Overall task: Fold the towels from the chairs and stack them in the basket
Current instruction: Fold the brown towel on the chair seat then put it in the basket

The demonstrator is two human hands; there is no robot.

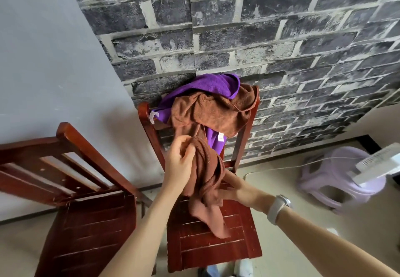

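Note:
A brown towel (213, 112) hangs bunched over the backrest of the middle red wooden chair (214, 248), its lower end trailing down to the seat. Under it lies a purple towel (216, 82), draped over the top of the backrest. My left hand (179, 159) grips a gathered fold of the brown towel in front of the backrest. My right hand (236, 186) holds the same towel lower down from the right, its fingers partly hidden by the cloth. No basket is in view.
A second red wooden chair (86, 218) stands close on the left, with no towel on it. A lilac plastic stool (337, 179) and a white fan (376, 166) with its cord stand on the floor at the right. A brick-patterned wall is directly behind the chairs.

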